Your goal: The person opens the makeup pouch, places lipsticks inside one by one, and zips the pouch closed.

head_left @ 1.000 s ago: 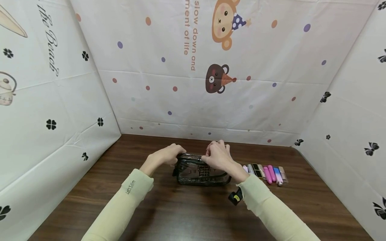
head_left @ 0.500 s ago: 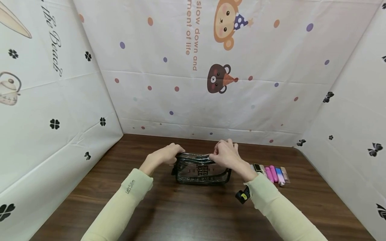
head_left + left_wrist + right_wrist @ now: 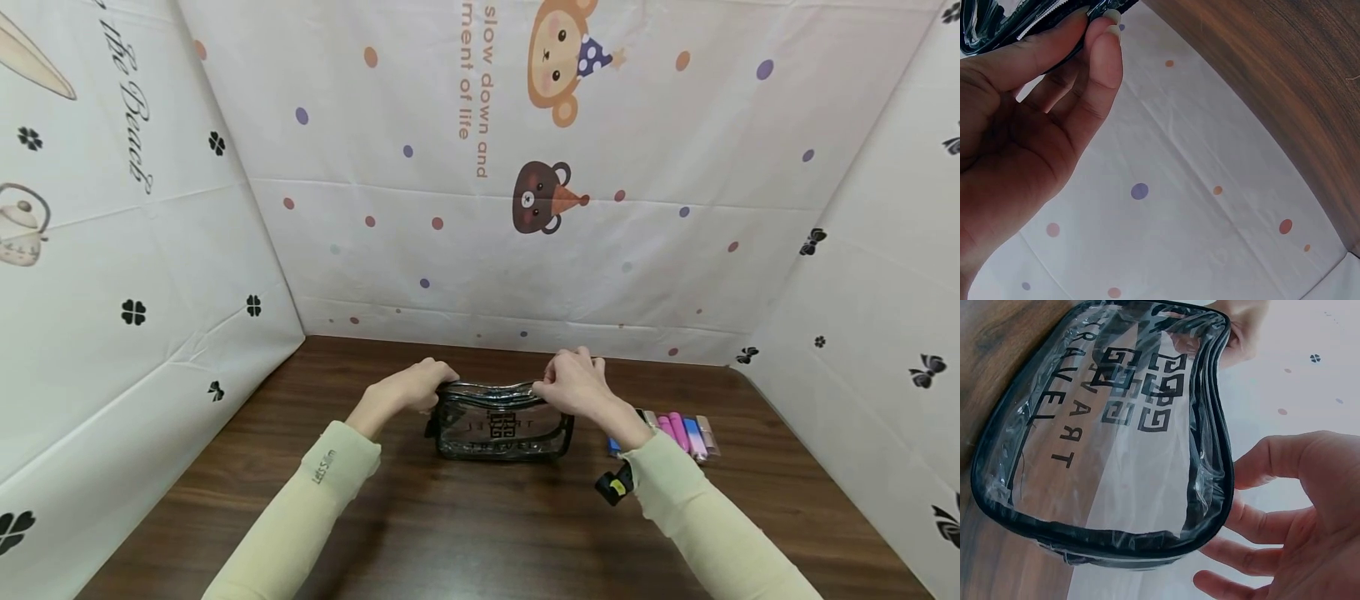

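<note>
A clear cosmetic bag (image 3: 487,442) with black trim and dark lettering stands upright on the table, in the middle of the head view. My left hand (image 3: 408,386) pinches its top left corner between thumb and fingers; the left wrist view shows the zipper teeth (image 3: 1038,17) beside the thumb. At the bag's top right, my right hand (image 3: 577,385) pinches the zipper with thumb and forefinger, though the pull itself is hidden. In the right wrist view, the other fingers (image 3: 1244,557) of this hand lie loosely bent beside the bag's end. Nothing shows inside the bag.
Pink tubes (image 3: 678,431) and other small cosmetics lie in a row on the brown table (image 3: 480,533), right of the bag, partly behind my right forearm. A blue item (image 3: 613,447) shows under that wrist. Printed white cloth walls (image 3: 480,275) enclose the table's back and sides.
My right hand has slid rightward along the bag's top edge, from near its middle to its right end. My left hand keeps its hold on the left corner.
</note>
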`<state>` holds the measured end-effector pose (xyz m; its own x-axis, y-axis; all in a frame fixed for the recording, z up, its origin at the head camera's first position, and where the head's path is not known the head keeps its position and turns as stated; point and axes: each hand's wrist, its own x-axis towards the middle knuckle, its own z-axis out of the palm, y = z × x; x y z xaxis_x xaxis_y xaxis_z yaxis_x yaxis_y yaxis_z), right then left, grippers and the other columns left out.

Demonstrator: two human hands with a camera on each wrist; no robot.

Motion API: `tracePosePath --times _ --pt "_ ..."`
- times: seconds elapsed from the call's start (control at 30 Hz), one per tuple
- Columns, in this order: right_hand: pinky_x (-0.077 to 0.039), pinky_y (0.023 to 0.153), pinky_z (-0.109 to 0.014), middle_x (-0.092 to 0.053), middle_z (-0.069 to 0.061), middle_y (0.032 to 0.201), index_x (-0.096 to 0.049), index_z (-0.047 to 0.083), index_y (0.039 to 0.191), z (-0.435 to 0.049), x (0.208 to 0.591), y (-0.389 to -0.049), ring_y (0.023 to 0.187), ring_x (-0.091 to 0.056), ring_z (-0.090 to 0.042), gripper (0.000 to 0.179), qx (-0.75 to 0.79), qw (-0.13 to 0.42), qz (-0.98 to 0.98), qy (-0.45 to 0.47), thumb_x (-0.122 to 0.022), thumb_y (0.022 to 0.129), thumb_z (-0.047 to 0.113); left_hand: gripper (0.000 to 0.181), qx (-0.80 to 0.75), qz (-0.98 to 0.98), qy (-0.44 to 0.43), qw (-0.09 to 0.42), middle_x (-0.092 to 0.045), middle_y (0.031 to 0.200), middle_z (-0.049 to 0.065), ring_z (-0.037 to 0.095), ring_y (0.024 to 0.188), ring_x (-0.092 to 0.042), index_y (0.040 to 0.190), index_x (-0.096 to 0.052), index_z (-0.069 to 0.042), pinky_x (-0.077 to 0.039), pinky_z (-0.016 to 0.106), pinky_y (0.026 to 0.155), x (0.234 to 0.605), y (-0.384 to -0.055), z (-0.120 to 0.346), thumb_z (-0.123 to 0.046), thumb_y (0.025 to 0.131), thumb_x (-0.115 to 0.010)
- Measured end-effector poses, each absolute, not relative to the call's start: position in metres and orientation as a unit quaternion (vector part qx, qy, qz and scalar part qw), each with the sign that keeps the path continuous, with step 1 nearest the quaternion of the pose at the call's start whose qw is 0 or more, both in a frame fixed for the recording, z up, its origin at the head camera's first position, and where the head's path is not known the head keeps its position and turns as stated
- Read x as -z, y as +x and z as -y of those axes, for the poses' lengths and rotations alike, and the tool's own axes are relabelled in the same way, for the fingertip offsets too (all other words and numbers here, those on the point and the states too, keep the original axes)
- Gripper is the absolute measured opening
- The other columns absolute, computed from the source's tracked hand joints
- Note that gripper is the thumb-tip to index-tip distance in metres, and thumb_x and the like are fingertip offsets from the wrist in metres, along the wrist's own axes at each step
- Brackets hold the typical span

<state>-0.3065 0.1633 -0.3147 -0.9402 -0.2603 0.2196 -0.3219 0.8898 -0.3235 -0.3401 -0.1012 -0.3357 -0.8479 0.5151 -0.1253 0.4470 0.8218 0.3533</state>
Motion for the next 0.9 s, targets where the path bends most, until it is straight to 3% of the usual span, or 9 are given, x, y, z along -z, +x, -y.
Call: tracePosePath --times 0.23,0.47,0.6,0.77,0.9 --pt "-0.023 0.079 -0.046 -0.053 -0.003 0.077 -0.046 0.017 0.05 -0.167 0.312 -0.307 0.097 -0.045 -0.033 0.038 -0.182 0.081 0.969 0.145 -0.062 0.083 0.024 0.06 -0.153 -0.95 0.249 0.113 -0.048 0.143 0.012 0.027 0.13 -0.041 0.14 -0.05 -0.005 -0.035 0.039 0.084 0.335 -0.339 0.102 0.018 0.085 -0.046" --pt "-0.021 0.078 -0.046 -0.047 0.0 0.066 -0.041 0.017 0.047 -0.172 0.312 -0.308 0.095 -0.045 -0.033 0.041 -0.184 0.085 0.969 0.144 -0.06 0.083 0.021 0.058 -0.145 -0.95 0.254 0.108 -0.049 0.142 0.011 0.026 0.127 -0.042 0.139 -0.051 -0.005 -0.035 0.038 0.084 0.336 -0.339 0.103 0.017 0.086 -0.046" --pt "-0.022 0.077 -0.044 -0.039 0.003 0.054 -0.04 0.017 0.047 -0.173 0.311 -0.309 0.089 -0.044 -0.03 0.042 -0.184 0.083 0.969 0.142 -0.06 0.084 0.022 0.057 -0.15 -0.949 0.256 0.108 -0.056 0.131 0.009 0.023 0.113 -0.044 0.132 -0.058 -0.008 -0.035 0.039 0.083 0.335 -0.339 0.102 0.019 0.083 -0.046" --pt "-0.026 0.078 -0.046 -0.04 0.004 0.053 -0.04 0.018 0.047 -0.175 0.31 -0.309 0.091 -0.047 -0.031 0.043 -0.183 0.083 0.97 0.137 -0.061 0.084 0.024 0.055 -0.151 -0.948 0.256 0.111 -0.06 0.12 0.005 0.022 0.105 -0.041 0.125 -0.063 -0.012 -0.036 0.039 0.082 0.335 -0.341 0.102 0.019 0.083 -0.046" --pt "-0.026 0.076 -0.044 -0.037 0.005 0.05 -0.038 0.018 0.046 -0.178 0.308 -0.31 0.076 -0.045 -0.026 0.044 -0.185 0.08 0.969 0.141 -0.059 0.084 0.024 0.049 -0.153 -0.946 0.264 0.107 -0.06 0.101 0.004 0.022 0.099 -0.042 0.109 -0.068 -0.015 -0.037 0.038 0.078 0.336 -0.343 0.103 0.019 0.082 -0.046"
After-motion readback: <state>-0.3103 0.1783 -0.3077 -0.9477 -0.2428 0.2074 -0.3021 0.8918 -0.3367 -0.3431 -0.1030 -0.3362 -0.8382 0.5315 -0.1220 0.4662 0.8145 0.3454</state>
